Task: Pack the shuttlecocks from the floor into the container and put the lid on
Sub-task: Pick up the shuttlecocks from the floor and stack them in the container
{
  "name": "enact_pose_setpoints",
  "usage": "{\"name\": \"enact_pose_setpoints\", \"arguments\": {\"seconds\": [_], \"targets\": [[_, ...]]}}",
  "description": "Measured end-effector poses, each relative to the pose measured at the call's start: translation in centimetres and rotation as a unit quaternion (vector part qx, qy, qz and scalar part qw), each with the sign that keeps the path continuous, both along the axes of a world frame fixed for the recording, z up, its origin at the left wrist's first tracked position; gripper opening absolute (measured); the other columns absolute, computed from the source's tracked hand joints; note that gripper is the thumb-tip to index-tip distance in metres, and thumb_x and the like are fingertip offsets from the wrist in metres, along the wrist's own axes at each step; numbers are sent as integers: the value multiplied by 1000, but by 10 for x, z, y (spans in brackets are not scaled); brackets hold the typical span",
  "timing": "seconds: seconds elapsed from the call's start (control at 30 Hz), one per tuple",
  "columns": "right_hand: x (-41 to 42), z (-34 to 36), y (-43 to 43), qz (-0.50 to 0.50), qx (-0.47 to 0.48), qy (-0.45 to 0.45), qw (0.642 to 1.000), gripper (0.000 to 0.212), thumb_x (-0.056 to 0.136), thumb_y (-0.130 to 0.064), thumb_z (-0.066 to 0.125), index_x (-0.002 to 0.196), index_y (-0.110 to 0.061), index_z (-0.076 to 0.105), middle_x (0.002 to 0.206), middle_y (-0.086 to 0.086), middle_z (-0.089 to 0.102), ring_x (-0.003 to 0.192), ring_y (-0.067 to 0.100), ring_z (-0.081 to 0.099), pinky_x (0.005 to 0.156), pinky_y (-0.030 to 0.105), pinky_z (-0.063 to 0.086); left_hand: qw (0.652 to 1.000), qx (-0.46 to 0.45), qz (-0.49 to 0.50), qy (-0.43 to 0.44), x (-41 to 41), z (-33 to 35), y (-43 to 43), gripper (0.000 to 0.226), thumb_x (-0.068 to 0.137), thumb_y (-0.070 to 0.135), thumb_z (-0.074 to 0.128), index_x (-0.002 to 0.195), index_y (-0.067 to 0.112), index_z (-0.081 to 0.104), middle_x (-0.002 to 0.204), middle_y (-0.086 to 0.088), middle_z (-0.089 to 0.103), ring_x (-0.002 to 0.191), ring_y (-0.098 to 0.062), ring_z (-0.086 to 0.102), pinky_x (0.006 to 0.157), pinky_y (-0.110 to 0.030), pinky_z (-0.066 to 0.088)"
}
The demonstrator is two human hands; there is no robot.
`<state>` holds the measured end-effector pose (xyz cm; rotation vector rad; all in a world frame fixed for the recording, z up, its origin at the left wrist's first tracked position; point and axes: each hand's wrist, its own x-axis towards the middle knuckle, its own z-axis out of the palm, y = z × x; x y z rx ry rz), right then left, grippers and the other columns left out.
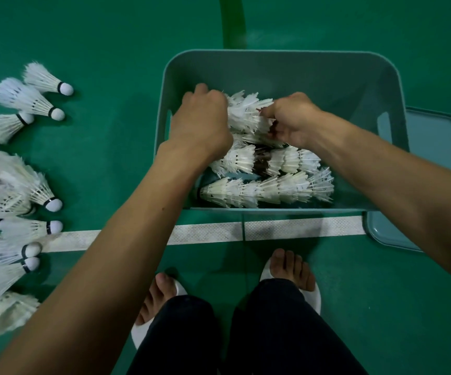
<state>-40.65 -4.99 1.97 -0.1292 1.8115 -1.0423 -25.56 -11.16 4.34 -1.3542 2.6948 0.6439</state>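
Already packed: two nested rows (267,190) lay in container (281,56), long axis left-right, corks left.
Held stack (246,112): hung crosswise above them, inside the container.
Hands: left hand (200,123) and right hand (292,120) curled round its ends.
Floor: loose shuttlecocks (29,101) lay left, roughly ten, corks right.
Lid (435,158): one, beside container, right.

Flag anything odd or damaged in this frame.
A dark patch interrupts the white middle row in the container; another sits in the floor pile. Feathers on the top stack look frayed.
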Motion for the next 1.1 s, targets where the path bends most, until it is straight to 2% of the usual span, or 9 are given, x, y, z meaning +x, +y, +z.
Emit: {"name": "enact_pose_setpoints", "arguments": {"seconds": [0.1, 0.2, 0.37, 0.43, 0.53, 0.63, 0.73, 0.87, 1.1], "targets": [[2, -6, -5, 49, 70, 168, 982, 3, 89, 0, 66, 92, -2, 64, 92, 10, 69, 80, 24, 70, 78, 45, 64, 998, 3, -20, -63, -1, -1, 6, 36, 87, -1, 62, 122, 5, 63, 136, -17, 47, 129, -37, 42, 106, -48, 43], [10, -2, -6, 73, 89, 258, 959, 6, 84, -12, 67, 85, -7, 63, 84, 5, 65, 80, 21, 67, 76, 49, 64, 992, -3, -36, -120, 1, -4, 9, 34, 89, 1, 57, 122, 2, 57, 138, -20, 46, 133, -40, 40, 110, -51, 39], [13, 7, 1, 42, 21, 121, 992, 28, 77, -26, 67, 96, -6, 63, 88, 7, 64, 80, 21, 62, 79, 40, 59, 993, -7, -33, -115, 0, -2, 10, 36, 90, 2, 57, 126, 3, 56, 137, -18, 46, 132, -39, 41, 109, -49, 40], [11, 2, -1, 35, 38, 135, 989, 36, 83, -32, 75, 104, -4, 67, 98, 6, 70, 85, 22, 67, 74, 36, 59, 995, 4, -27, -101, -1, 0, 11, 36, 89, 1, 58, 125, 3, 56, 137, -17, 46, 130, -37, 42, 107, -47, 42], [11, -7, -8, 24, 60, 167, 984, 20, 89, -20, 76, 99, -4, 68, 92, 6, 69, 79, 22, 67, 65, 32, 56, 996, 11, -20, -81, -1, 0, 17, 34, 89, 0, 57, 123, 3, 56, 136, -16, 45, 128, -35, 42, 102, -44, 44], [9, -4, -11, -13, 38, 58, 997, 14, 93, -2, 65, 106, -3, 64, 89, 8, 63, 82, 25, 68, 62, 32, 60, 997, 2, -27, -68, 4, 1, 23, 21, 88, -2, 56, 108, 4, 55, 132, -17, 46, 125, -36, 42, 100, -44, 45], [5, 1, -11, -16, 18, -18, 1000, 11, 95, 4, 57, 90, -5, 59, 89, 13, 61, 79, 25, 65, 80, 40, 61, 998, -27, -39, -45, 8, 3, 22, 15, 85, -4, 58, 91, 6, 49, 127, -17, 50, 123, -37, 44, 99, -45, 47], [0, 1, -9, -5, 14, -62, 998, 19, 98, 2, 55, 83, -9, 56, 84, 7, 55, 79, 17, 57, 77, 33, 59, 998, -45, -43, 20, 6, 0, 16, 27, 85, -1, 64, 109, 9, 71, 120, -10, 59, 116, -31, 53, 84, -44, 48], [-5, -3, -2, -30, 9, -112, 993, 12, 99, -3, 51, 94, -12, 57, 91, 5, 67, 82, 18, 63, 68, 29, 58, 998, -58, 20, 17, 2, 3, 9, 42, 82, -2, 61, 122, 6, 51, 132, -16, 43, 117, -35, 47, 79, -40, 40]]}}
